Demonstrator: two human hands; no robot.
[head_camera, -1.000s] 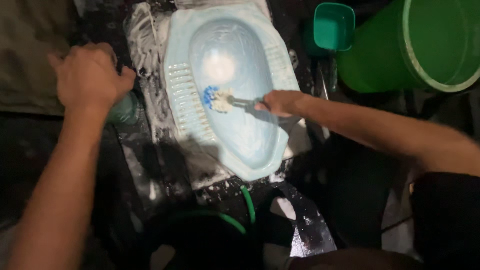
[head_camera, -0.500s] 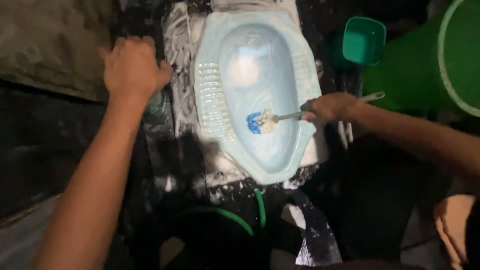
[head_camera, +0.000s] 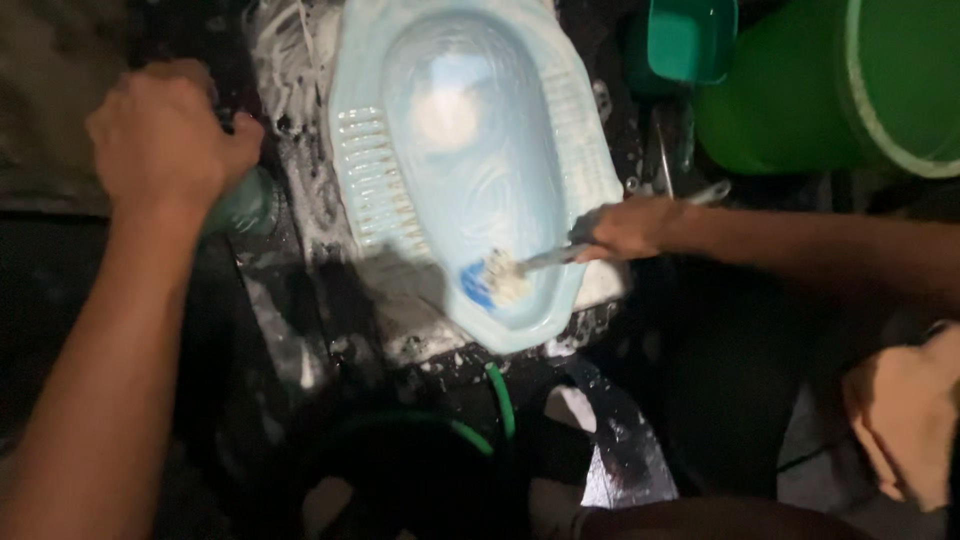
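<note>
Brush (head_camera: 500, 275) lies with its long axis nearly level across the view, blue-and-white bristle head pointing left and slightly down, head low in the near end of the pale blue, glossy oval pan (head_camera: 470, 170); thin metallic handle runs right. Right hand (head_camera: 625, 228) clenched around the handle at the pan's right rim, forearm reaching in from the right. Left hand (head_camera: 165, 135) fisted over a rounded green object (head_camera: 245, 205) left of the pan, on soapy dark floor (head_camera: 300, 300); green bucket (head_camera: 830, 90) upper right.
</note>
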